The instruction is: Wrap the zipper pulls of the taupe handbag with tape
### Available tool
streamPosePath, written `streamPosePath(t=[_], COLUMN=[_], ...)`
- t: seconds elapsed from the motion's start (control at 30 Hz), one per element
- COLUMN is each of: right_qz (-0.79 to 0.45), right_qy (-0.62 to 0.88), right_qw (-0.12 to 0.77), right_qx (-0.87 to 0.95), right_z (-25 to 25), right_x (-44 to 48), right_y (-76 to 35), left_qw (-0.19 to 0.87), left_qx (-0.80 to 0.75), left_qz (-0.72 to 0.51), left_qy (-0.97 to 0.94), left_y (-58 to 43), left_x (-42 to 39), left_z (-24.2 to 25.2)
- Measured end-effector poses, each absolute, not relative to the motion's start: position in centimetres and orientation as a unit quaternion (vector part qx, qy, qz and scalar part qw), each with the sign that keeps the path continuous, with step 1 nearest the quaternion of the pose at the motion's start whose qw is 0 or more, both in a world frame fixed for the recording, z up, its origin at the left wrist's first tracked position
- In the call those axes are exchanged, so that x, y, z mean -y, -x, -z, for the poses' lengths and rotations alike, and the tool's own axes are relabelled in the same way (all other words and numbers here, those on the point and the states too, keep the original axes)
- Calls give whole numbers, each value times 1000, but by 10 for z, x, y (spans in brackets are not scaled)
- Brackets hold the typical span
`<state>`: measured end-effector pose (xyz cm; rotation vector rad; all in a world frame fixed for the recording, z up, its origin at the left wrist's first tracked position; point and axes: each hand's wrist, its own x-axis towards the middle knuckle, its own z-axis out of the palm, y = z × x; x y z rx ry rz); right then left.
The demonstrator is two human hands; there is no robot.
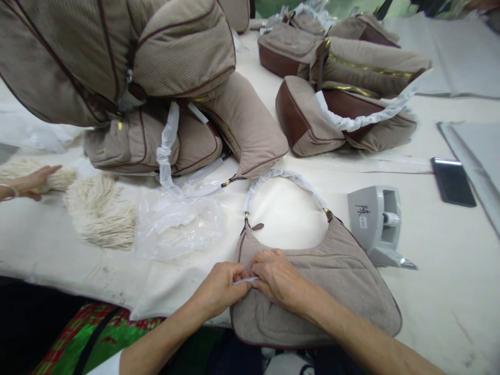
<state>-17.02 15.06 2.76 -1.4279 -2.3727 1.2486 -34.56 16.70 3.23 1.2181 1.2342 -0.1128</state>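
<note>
White cloth-covered worktable (429, 291), cluttered on the far side. Both forearms come in from the bottom edge and converge over a beige ribbed-fabric shoulder bag with brown piping (332, 291), lying flat directly under the hands at the near table edge.

Left hand (221, 286): knuckles up, fingers curled shut, pinching a thin white strip (245, 280) at the bag's left side. Right hand (279, 278): palm down on the bag, fingers bent, fingertips meeting the left hand on that strip. The two hands touch.

Bag's handle, wrapped in white foam sleeve (285, 179), arcs away just beyond the hands.

Right of the hands, near the bag: grey plastic tape dispenser (377, 221). Further right: black smartphone (453, 181), flat on the table.

Left and beyond the left hand: crumpled clear plastic bag (179, 221), then cream bundle of cotton cords (101, 211). Another person's hand (33, 179) rests on a second bundle at far left.

Far beyond: stacked beige bags of the same type (156, 78), more at the back right (351, 83).
</note>
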Motion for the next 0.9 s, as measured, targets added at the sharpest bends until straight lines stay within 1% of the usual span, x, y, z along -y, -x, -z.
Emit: streamPosePath(t=[0.13,0.27,0.33,0.47,0.53,0.7,0.9], right_qz=[-484,-493,-459,-345,-309,-281,-253], right_qy=[474,463,454,442,434,404,388], right_qw=[147,182,183,155,163,215,232], right_qx=[721,714,741,813,830,844,856], right_z=[-25,-25,-24,-15,-10,-5,-6], right_x=[-148,-148,-147,-140,-136,-132,-125], right_y=[159,156,159,165,167,167,165], left_qw=[725,736,745,766,778,790,785], left_qx=[-574,-589,-589,-583,-579,-555,-547], left_qz=[56,49,56,58,52,70,106], left_qy=[-377,-329,-309,-263,-240,-252,-271], left_y=[350,349,349,349,349,345,338], left_x=[-161,-161,-163,-165,-166,-171,-173], left_z=[-27,-25,-25,-24,-24,-29,-27])
